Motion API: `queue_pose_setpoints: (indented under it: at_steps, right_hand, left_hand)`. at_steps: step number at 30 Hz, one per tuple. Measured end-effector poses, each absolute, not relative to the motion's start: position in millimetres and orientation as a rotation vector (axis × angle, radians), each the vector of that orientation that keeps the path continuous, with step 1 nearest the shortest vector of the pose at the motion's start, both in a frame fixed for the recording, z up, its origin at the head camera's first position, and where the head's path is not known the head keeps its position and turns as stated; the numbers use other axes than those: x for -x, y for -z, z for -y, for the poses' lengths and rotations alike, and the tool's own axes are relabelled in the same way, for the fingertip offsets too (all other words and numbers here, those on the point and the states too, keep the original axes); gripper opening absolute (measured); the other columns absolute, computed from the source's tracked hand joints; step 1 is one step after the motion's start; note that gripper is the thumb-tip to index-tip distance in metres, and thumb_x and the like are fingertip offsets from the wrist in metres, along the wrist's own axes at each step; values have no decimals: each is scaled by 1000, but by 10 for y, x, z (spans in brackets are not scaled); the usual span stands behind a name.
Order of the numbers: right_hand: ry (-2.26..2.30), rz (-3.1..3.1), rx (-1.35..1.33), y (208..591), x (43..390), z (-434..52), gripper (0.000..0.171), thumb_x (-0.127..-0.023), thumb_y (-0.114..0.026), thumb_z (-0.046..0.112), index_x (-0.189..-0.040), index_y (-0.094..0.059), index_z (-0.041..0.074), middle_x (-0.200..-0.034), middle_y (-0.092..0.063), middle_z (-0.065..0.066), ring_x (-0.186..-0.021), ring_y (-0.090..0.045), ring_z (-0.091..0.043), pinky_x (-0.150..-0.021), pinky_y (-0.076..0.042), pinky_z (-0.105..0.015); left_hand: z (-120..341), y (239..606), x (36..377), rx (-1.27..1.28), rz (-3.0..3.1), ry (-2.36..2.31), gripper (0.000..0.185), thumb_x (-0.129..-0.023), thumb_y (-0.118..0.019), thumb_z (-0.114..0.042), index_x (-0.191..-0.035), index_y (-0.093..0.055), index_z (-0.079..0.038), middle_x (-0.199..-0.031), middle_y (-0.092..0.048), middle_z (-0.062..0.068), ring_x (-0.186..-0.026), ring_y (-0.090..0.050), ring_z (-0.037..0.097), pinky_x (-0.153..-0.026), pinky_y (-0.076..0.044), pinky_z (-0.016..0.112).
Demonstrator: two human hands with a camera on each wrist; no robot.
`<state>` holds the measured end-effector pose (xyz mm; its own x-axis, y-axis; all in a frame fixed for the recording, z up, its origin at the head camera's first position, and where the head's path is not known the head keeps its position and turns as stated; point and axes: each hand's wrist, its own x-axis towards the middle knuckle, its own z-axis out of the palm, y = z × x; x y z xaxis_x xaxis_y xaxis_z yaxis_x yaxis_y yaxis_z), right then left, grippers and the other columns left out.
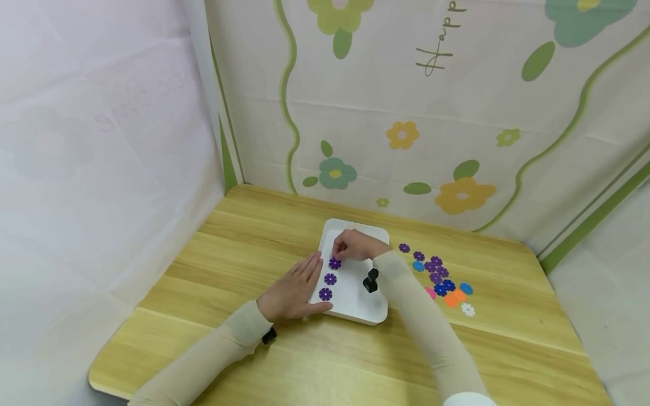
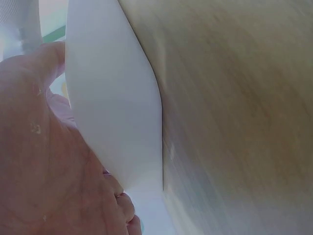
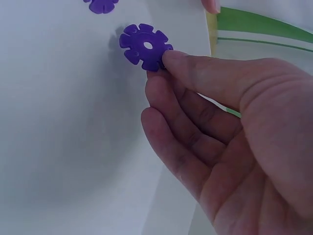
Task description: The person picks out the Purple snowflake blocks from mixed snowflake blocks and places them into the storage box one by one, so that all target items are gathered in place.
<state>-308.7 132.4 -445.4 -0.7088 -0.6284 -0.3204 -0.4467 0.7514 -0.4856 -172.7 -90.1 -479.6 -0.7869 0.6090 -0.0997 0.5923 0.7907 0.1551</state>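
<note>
A white tray (image 1: 355, 304) stands on the wooden table, angled slightly. My right hand (image 1: 358, 246) is over its far left part and pinches a purple snowflake disc (image 3: 134, 48) by its edge between thumb and fingers. Two more purple snowflake discs (image 1: 330, 279) lie below it in a line along the tray's left side. My left hand (image 1: 291, 292) rests with straight fingers along the left rim, its thumb at the near left corner. In the left wrist view, the palm (image 2: 54, 142) leans against the tray's outer wall (image 2: 115, 93).
Right of the tray lie several loose discs: purple (image 1: 435, 278), dark blue (image 1: 448, 285), light blue (image 1: 466, 288), orange (image 1: 451, 300), pink (image 1: 431, 292) and white (image 1: 468, 309). A flower-printed curtain (image 1: 365, 113) stands behind the table (image 1: 244, 265).
</note>
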Motion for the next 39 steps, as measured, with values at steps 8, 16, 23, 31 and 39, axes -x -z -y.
queue_pose_setpoints:
  at_steps: [8,16,23,31,39]
  right_hand:
    - [503,-2495,780,4517,3071,-1284,11,-103,-71,16,-97,-80,15,-92,-75,5,-84,-63,-10,-84,-55,-27]
    - [494,-2511,755,4571,3069,-1275,11,-104,-69,19,-99,-79,16,-94,-74,4,-85,-63,-11,-85,-56,-28]
    - [481,-2538,796,4495,3055,-1359,9,-102,-72,21,-104,-79,16,-103,-77,3,-95,-68,-11,-97,-60,-34]
    - [424,-2562,891,4286,3004,-1687,14,-101,-73,15,-111,-78,7,-108,-77,-3,-100,-71,-16,-96,-61,-37]
    - [356,-2587,991,4137,2883,-2129,21,-97,-75,7,-117,-74,-1,-116,-77,-16,-106,-72,-25,-98,-61,-43]
  left_hand:
    - [911,4812,1717,-968,-2839,-233,107,-101,-44,-75,-166,-18,6,-178,-9,22,-166,-12,37,-134,-23,49]
    - [919,4804,1720,-952,-2835,-204,107,-101,-43,-76,-167,-16,4,-178,-6,21,-167,-10,35,-134,-22,48]
    - [924,4792,1713,-950,-2833,-192,107,-101,-40,-77,-167,-14,4,-178,-5,20,-167,-9,35,-134,-22,49]
    - [912,4770,1720,-961,-2832,-216,108,-101,-41,-77,-167,-14,4,-178,-5,21,-166,-10,36,-134,-23,50]
    - [918,4783,1724,-961,-2828,-219,108,-101,-40,-78,-167,-14,4,-178,-4,20,-166,-9,36,-134,-22,50]
